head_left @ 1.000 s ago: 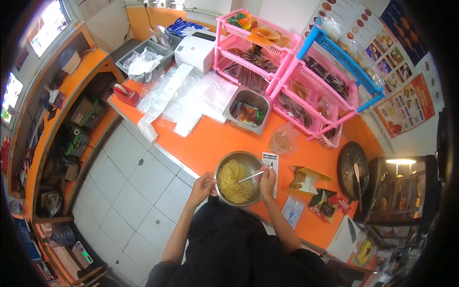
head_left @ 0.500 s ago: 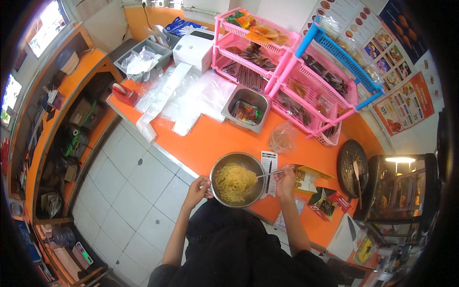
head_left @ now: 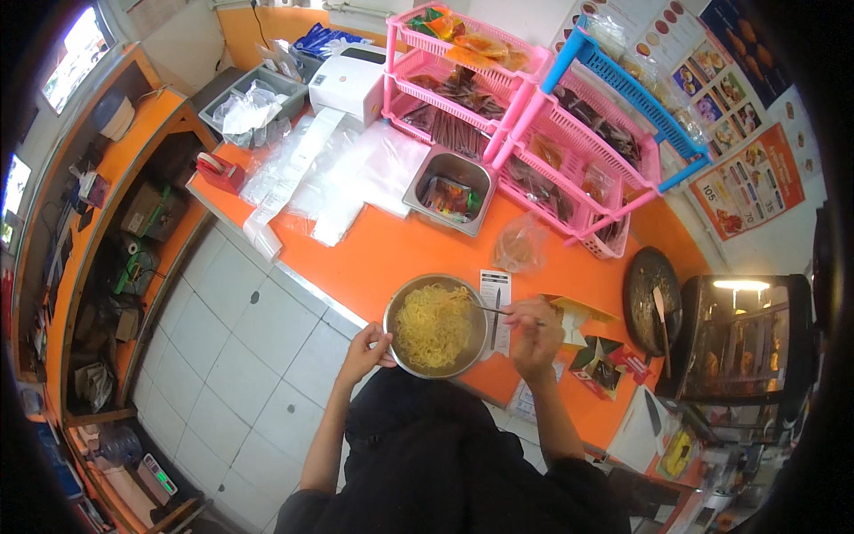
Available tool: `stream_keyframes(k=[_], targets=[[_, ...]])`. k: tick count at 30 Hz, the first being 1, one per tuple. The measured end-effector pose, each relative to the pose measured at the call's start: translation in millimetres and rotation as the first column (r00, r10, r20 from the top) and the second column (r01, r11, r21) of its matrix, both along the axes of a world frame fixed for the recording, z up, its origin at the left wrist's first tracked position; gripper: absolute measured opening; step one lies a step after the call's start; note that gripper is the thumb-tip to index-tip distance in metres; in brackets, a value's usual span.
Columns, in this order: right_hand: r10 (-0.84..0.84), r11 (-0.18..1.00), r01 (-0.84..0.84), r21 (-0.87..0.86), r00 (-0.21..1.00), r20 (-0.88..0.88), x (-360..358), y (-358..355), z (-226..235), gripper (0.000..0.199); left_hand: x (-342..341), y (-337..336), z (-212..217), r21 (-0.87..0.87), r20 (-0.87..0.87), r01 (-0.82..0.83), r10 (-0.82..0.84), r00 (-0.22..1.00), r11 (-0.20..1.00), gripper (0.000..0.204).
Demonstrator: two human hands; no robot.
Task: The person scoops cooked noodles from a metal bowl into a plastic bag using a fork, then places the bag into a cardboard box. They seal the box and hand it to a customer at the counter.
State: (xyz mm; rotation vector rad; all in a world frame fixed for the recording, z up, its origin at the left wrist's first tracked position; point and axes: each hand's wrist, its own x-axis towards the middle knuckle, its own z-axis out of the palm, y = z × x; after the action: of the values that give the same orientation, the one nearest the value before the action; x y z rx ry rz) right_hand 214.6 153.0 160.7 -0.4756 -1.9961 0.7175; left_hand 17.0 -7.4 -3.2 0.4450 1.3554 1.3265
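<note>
A round metal bowl (head_left: 481, 343) of yellow noodles (head_left: 434, 326) stands at the near edge of the orange table. My left hand (head_left: 367, 350) grips the bowl's left rim, thumb and fingers closed on it. In my right hand (head_left: 536, 335) is the handle of a thin metal utensil (head_left: 492, 310), whose far end lies among the noodles; that end is hidden, so I cannot tell a fork from a spoon. Just right of the bowl lies a printed paper slip (head_left: 496, 289) with a dark pen on it. An open yellow box (head_left: 578, 316) stands beyond my right hand.
Behind the bowl are a tied plastic bag (head_left: 519, 245) and a steel container (head_left: 449, 191) with packets. Pink basket racks (head_left: 525, 133) line the back. To the right are a black pan (head_left: 652, 298) with a wooden spatula and a lit display warmer (head_left: 743, 347).
The noodles that were heaped up at the utensil now lie lower and more spread in the bowl. My right hand has turned and tilted the utensil; my left keeps its grip.
</note>
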Motion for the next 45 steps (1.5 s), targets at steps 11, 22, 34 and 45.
stream_keyframes(k=[11, 22, 34, 45], targets=[[-0.46, 0.772, 0.439, -0.459, 0.885, 0.073, 92, -40, -89, 0.03, 11, 1, 4, -0.018, -0.099, -0.069, 0.066, 0.993, 0.997, 0.018], [-0.29, 0.94, 0.326, -0.102, 0.92, 0.263, 79, -26, -48, 0.029, 17, -2, 10, -0.005, 0.041, -0.054, 0.054, 0.998, 0.999, 0.016], [-0.009, 0.868, -0.01, -0.496, 0.999, -0.037, -11, 1, -101, 0.03, 8, -14, -4, -0.055, 0.043, 0.08, -0.078, 0.996, 0.995, 0.023], [-0.193, 0.915, 0.311, -0.259, 0.898, 0.396, 37, -21, -76, 0.027, 4, -4, 2, -0.029, 0.019, -0.06, 0.061, 0.998, 0.998, 0.018]])
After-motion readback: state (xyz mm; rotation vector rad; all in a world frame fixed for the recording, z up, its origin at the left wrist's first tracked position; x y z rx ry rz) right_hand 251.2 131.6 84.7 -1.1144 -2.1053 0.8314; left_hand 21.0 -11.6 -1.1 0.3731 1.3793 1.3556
